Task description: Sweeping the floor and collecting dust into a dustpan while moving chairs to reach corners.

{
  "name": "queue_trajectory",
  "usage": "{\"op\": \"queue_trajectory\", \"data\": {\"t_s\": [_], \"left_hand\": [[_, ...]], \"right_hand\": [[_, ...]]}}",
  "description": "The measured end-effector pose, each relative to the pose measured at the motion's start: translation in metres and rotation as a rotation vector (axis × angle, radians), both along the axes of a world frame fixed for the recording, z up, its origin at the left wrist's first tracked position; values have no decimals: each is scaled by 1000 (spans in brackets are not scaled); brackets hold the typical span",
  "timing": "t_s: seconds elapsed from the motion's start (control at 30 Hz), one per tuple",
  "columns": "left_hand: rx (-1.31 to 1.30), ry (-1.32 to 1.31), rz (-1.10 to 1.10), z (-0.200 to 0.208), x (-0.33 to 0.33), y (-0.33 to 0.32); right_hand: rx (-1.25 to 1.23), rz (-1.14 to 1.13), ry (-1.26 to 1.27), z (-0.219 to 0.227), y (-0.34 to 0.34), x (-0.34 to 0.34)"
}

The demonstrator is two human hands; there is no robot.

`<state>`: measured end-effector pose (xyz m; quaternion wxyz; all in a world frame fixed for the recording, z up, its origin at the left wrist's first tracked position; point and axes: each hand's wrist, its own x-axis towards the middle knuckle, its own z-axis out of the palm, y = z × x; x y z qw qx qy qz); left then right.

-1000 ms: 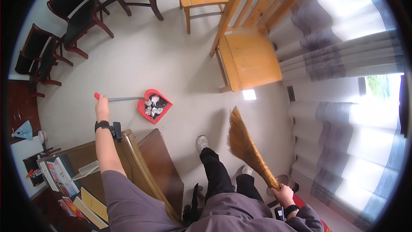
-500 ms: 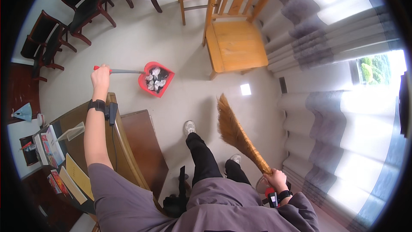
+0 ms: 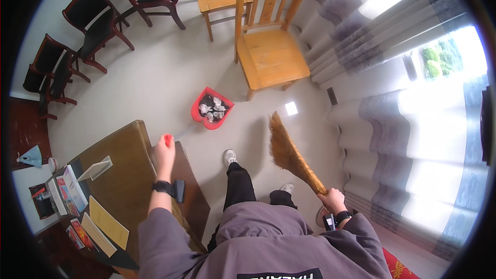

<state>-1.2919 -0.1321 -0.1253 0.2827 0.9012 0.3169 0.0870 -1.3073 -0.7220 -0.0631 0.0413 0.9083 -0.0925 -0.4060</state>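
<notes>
My left hand (image 3: 165, 155) is closed round the red-tipped handle of a dustpan. Its red, heart-shaped pan (image 3: 195, 111) is ahead of that hand, over the pale floor; I cannot tell whether it touches it. Crumpled whitish scraps (image 3: 219, 107) and dark bits lie inside. On the right, my right hand (image 3: 334, 200) grips the upper end of a straw broom (image 3: 297, 163). The broom slants away to the left, its bristles fanned out beyond my feet, apart from the dustpan.
A wooden desk (image 3: 116, 147) with books and folders stands on my left. A yellow wooden chair (image 3: 271, 59) is ahead, another behind it. Black-seated chairs (image 3: 95, 31) line the far left wall. Curtains (image 3: 382, 129) hang by a window on the right.
My left hand has moved right and nearer to me, swinging the dustpan to the right and turning it. The broom stays in my right hand, almost unmoved. The view has shifted slightly.
</notes>
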Motion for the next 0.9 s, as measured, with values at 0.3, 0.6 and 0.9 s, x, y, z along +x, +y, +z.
{"op": "queue_trajectory", "data": {"t_s": [0.3, 0.6, 0.9], "left_hand": [[-281, -73, 454, -16, -139, -111], [-397, -6, 613, 18, -144, -130], [-359, 91, 672, 20, -155, -135]], "right_hand": [[33, 334, -27, -26, 120, 102], [119, 647, -338, -124, 298, 233], [449, 239, -74, -212, 488, 257]]}}
